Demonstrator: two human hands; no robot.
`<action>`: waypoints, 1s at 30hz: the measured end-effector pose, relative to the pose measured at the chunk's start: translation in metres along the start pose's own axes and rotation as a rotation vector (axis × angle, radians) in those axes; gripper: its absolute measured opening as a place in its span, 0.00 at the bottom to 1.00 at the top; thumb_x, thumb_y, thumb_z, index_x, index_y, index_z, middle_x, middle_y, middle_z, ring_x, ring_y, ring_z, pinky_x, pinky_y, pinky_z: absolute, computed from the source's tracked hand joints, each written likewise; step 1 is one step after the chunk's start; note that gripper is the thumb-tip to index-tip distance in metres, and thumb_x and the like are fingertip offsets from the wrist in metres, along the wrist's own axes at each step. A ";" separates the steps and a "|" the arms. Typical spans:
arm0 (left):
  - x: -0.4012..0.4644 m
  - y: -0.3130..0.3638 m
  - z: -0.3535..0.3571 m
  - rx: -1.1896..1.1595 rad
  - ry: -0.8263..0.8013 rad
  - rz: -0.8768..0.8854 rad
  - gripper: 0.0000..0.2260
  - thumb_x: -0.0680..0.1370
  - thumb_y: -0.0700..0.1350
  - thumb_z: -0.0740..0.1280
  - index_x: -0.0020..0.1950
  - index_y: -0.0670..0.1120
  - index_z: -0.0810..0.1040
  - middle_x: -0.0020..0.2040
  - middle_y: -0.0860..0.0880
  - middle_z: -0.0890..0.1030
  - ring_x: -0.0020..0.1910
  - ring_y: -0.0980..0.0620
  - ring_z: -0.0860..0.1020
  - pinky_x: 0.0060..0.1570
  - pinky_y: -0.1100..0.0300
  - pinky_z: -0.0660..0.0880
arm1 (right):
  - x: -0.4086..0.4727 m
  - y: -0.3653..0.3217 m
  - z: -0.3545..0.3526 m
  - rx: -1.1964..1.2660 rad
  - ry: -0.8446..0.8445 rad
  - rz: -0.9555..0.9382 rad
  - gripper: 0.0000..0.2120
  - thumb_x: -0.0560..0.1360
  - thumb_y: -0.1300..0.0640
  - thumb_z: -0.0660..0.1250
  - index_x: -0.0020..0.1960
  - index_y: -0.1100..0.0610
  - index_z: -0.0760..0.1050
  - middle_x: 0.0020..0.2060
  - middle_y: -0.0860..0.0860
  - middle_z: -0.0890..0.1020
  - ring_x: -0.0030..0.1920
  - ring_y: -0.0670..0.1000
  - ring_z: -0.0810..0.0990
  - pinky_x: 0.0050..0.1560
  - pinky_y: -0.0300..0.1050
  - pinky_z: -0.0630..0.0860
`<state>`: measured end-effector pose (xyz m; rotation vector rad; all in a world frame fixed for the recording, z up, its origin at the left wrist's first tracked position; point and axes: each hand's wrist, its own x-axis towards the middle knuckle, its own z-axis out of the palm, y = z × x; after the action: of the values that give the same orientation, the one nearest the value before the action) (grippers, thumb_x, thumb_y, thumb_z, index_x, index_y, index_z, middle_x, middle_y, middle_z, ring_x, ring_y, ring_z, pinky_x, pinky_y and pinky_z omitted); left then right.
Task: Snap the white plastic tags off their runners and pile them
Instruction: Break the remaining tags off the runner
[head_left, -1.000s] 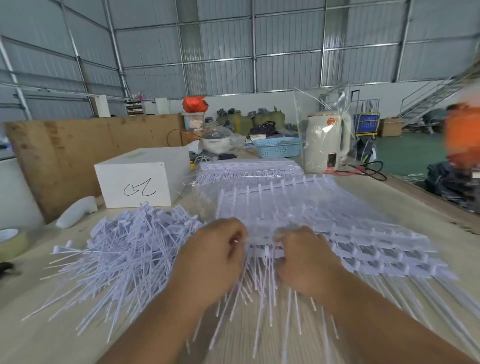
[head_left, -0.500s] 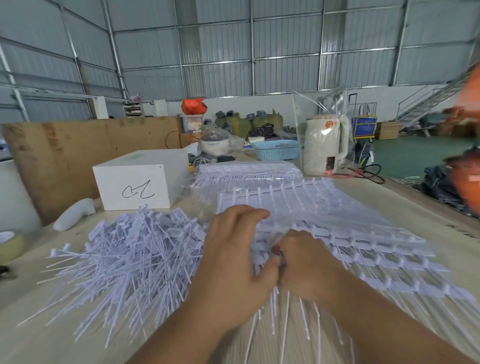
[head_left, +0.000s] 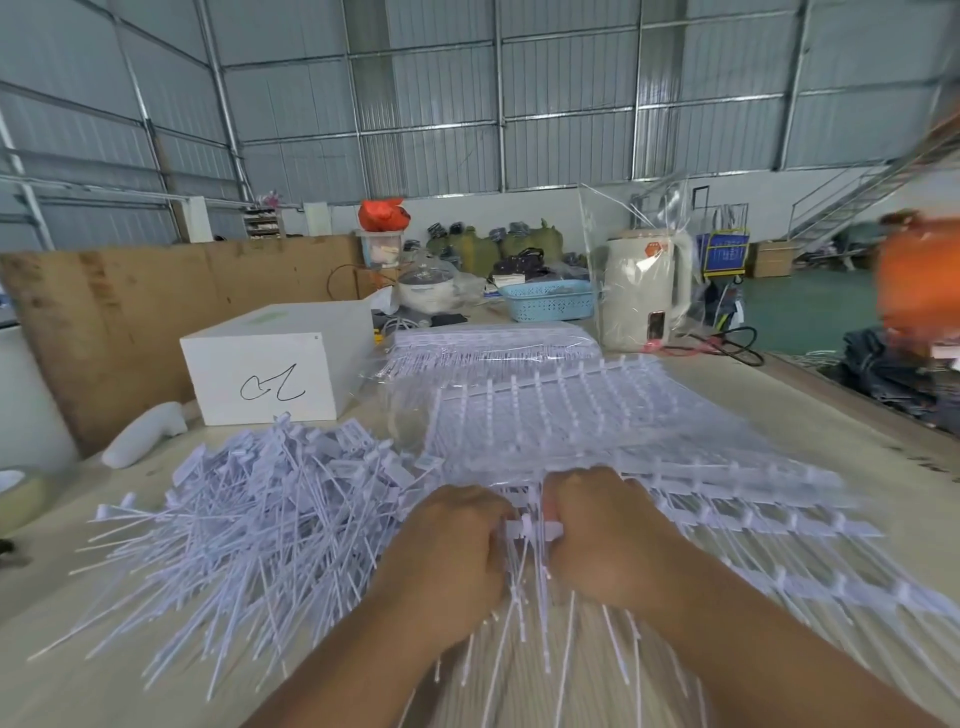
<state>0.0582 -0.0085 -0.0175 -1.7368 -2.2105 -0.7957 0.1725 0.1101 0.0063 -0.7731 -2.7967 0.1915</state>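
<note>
Head view: left hand (head_left: 449, 551) and right hand (head_left: 605, 540) both curled, pinching runner strip (head_left: 532, 530); risk: uneven twisting, snapped tag tails, scattered pile (head_left: 260, 509).

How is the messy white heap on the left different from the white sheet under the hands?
The loose tag pile lies jumbled, tags crossing every way; the runner sheets keep tags in neat rows. The pile's tags are separate; the sheets' tags are joined. Both are white plastic on the table.

Both hands meet at the near edge of the sheets of tags (head_left: 597, 421): the left hand (head_left: 447, 551) and right hand (head_left: 608, 540) each curl around a white runner (head_left: 530, 531). A pile of loose tags (head_left: 260, 509) lies left on the surface (head_left: 78, 670).
</note>
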 end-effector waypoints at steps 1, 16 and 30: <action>0.001 -0.001 0.001 0.011 0.006 -0.015 0.13 0.77 0.43 0.56 0.49 0.46 0.80 0.45 0.50 0.80 0.47 0.51 0.75 0.52 0.55 0.71 | 0.000 0.000 -0.001 0.031 0.008 -0.007 0.12 0.71 0.60 0.65 0.54 0.54 0.74 0.44 0.48 0.73 0.51 0.53 0.72 0.52 0.45 0.68; 0.006 -0.013 -0.014 -0.516 0.050 -0.358 0.14 0.80 0.50 0.63 0.43 0.43 0.81 0.42 0.45 0.82 0.40 0.53 0.78 0.44 0.58 0.73 | -0.004 0.014 -0.016 0.603 -0.058 -0.112 0.20 0.72 0.70 0.60 0.44 0.43 0.69 0.42 0.44 0.72 0.31 0.46 0.70 0.28 0.38 0.67; 0.004 -0.034 -0.011 -0.689 -0.264 -0.376 0.09 0.76 0.58 0.65 0.55 0.62 0.78 0.59 0.59 0.79 0.59 0.60 0.77 0.55 0.64 0.72 | -0.007 0.012 -0.034 0.714 0.092 -0.187 0.21 0.69 0.73 0.60 0.43 0.46 0.73 0.38 0.50 0.74 0.28 0.43 0.69 0.27 0.40 0.67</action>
<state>0.0228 -0.0167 -0.0160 -1.7797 -2.6954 -1.6628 0.1931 0.1182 0.0355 -0.3303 -2.4128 1.0119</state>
